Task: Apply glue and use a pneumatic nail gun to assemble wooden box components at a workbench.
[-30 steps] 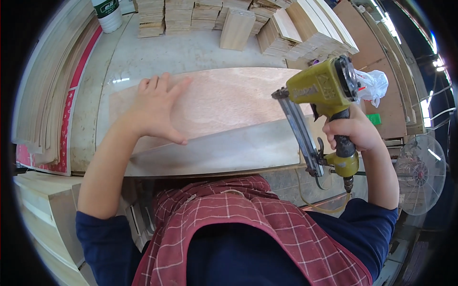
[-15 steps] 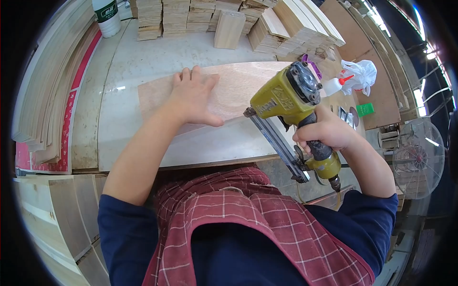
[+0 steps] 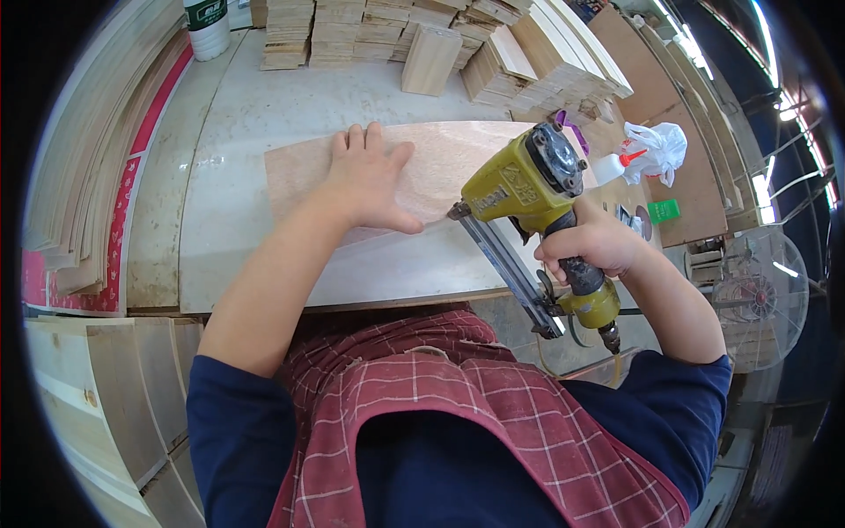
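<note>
A thin wooden panel (image 3: 440, 158) lies across the white worktop. My left hand (image 3: 371, 185) rests on its left part, fingers spread and thumb along the near edge. My right hand (image 3: 591, 245) is wrapped round the black grip of a yellow-green nail gun (image 3: 519, 180). The gun's nose is at the panel's near edge, right of my left thumb; I cannot tell whether it touches. Its long magazine slants down toward me, past the worktop's front edge. The gun's body hides the right part of the panel.
Wood strips (image 3: 378, 35) stand stacked along the back, with one block (image 3: 431, 60) in front. Thin boards (image 3: 114, 150) lean at the left beside a bottle (image 3: 208, 31). At the right are a glue bottle (image 3: 609, 167), a plastic bag (image 3: 656, 151), a green box (image 3: 664, 210) and a fan (image 3: 759, 299).
The view has shifted slightly. My left hand and the panel sit a little farther right in the picture, and the nail gun's nose appears slightly closer to my left thumb.
</note>
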The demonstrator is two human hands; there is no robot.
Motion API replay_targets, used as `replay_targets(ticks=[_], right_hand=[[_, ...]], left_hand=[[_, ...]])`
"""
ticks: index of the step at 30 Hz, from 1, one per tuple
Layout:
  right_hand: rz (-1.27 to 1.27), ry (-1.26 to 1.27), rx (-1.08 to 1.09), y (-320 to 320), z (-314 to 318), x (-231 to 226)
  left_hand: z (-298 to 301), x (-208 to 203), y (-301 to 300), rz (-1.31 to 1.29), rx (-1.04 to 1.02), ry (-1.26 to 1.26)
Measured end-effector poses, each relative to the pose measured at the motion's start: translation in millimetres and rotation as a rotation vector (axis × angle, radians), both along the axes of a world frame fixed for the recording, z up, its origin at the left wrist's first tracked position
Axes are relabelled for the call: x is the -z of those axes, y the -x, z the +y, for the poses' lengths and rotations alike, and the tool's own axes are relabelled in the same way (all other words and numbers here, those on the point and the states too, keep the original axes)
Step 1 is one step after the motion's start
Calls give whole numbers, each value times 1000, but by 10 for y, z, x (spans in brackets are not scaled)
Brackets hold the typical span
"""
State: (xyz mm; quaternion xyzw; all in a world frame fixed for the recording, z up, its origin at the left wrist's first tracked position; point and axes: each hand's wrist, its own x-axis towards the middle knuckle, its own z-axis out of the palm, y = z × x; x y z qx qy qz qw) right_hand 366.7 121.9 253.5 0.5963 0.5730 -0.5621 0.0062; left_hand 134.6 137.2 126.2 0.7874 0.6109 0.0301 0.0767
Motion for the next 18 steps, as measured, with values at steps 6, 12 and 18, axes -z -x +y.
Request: replay_targets(ticks=[6,12,18], right_hand=[[69,-49,-4,188,301,-74],[45,-103,-3,522,775,-34],[8,-88,-51,689,1006,41]], left_hand=[[-23,141,143,-103,41,-20],[-40,171,153,-124,51,-89],[-43,173,176,-177,51,-119]])
